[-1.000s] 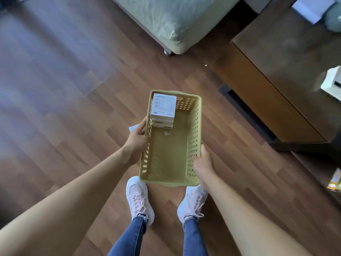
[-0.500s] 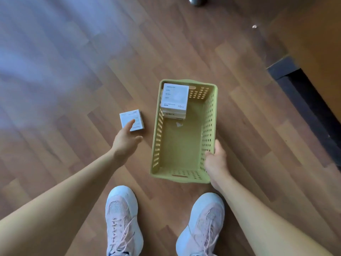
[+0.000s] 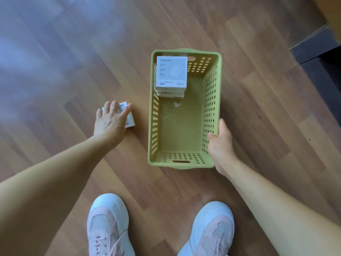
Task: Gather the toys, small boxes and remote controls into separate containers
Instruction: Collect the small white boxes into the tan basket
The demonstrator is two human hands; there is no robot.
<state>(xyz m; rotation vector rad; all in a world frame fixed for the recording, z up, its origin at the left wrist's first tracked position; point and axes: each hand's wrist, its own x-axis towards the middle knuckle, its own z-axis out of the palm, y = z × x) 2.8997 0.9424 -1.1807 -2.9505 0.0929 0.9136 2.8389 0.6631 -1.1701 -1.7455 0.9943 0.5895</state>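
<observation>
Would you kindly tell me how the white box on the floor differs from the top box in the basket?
The floor box lies beside the green basket; the top box sits on a stack inside it. The left hand covers the floor box; nothing touches the top box. Both are white.

The basket is pale yellow-green, its walls dotted with regular rows of round holes, and the stacked boxes inside it are white with faint grey print and a grey "45w". The small box is white too. The floor is wood planking in mixed light and dark browns, the shoes are pale pink mesh with whitish toes, and the strip at the upper right is near black.
</observation>
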